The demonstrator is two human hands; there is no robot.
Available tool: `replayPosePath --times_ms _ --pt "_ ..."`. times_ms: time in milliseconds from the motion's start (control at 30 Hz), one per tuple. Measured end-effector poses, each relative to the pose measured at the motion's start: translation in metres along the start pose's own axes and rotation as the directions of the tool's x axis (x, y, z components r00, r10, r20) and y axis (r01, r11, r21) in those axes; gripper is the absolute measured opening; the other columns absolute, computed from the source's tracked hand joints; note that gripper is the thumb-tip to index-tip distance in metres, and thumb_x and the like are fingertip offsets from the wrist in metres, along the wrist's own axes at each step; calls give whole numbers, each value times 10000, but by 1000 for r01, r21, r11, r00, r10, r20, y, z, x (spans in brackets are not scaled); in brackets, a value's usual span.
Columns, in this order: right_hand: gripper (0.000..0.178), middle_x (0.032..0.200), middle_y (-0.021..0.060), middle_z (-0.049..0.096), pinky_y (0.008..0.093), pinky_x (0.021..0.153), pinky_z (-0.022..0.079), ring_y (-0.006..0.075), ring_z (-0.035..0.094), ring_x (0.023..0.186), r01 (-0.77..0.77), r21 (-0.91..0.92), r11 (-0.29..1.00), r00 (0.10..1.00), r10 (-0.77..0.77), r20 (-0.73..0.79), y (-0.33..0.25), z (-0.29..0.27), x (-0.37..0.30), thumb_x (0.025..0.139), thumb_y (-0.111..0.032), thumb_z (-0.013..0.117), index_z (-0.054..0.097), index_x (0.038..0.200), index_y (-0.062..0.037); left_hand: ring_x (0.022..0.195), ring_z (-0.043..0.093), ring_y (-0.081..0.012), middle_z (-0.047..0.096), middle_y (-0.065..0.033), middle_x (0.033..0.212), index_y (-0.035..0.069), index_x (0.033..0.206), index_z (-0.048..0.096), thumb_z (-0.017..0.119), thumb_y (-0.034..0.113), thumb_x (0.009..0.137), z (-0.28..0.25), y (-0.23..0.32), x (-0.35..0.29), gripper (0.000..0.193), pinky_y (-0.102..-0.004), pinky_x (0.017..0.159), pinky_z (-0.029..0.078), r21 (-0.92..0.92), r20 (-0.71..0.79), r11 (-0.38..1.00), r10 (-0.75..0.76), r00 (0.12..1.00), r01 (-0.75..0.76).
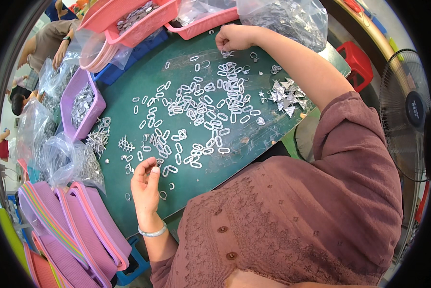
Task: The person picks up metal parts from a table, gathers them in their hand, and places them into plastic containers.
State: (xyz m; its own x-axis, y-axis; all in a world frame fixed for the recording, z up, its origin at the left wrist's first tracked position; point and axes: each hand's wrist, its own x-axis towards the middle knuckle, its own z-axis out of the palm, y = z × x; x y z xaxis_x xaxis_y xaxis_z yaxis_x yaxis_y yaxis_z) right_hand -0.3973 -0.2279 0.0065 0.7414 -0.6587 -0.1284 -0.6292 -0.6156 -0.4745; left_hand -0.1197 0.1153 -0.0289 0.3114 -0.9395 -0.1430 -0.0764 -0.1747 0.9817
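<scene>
Many flat silver oval metal links (191, 108) lie scattered over the green tabletop (122, 103). At the far edge, my right hand (235, 37) reaches out with its fingers bent down and pinched together. Small silver ring-like pieces (227, 54) show right under those fingertips; whether they are gripped is unclear. My left hand (146, 187) is at the near left of the links, fingers curled toward the thumb. Something small and metallic shows by its fingertips, too small to name. Two small rings (163, 195) lie close to that hand.
Silver triangular pieces (287, 96) are heaped at the right. A purple basket (90, 115) of metal parts, pink baskets (203, 30) and clear bags (282, 21) line the table's edge. Stacked purple baskets (76, 230) are at lower left, a fan (412, 110) at right.
</scene>
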Motion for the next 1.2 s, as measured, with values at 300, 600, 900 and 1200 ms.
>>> replayPosePath --times_ms 300,600,900,1200 --pt "148 732 40 594 291 609 452 148 560 689 -39 259 965 998 53 -46 -10 17 15 699 -37 592 584 844 -6 873 522 -110 565 -48 970 -17 1063 525 533 77 838 2 2 1 244 -226 746 417 30 2 999 18 1000 -18" --pt "99 702 73 573 312 607 437 196 547 669 14 -176 984 999 -7 40 8 18 2 672 -43 580 566 769 -31 885 528 -112 567 -46 980 -9 1065 526 516 80 845 1 -1 2 238 -232 736 422 63 6 998 18 1000 -19" --pt "237 717 98 569 356 604 434 257 562 683 108 -234 966 986 -74 149 -12 21 -20 657 -82 599 551 886 -46 880 525 -120 564 -52 981 -16 1058 525 515 75 844 2 -3 3 232 -233 732 422 60 5 998 21 1000 -22" --pt "135 664 85 550 346 590 431 233 545 650 46 -165 985 999 -40 37 -2 4 -15 625 -65 572 502 737 -37 873 523 -119 563 -50 976 -16 1059 524 525 88 845 3 2 0 239 -231 730 422 61 -8 998 30 1000 -29"
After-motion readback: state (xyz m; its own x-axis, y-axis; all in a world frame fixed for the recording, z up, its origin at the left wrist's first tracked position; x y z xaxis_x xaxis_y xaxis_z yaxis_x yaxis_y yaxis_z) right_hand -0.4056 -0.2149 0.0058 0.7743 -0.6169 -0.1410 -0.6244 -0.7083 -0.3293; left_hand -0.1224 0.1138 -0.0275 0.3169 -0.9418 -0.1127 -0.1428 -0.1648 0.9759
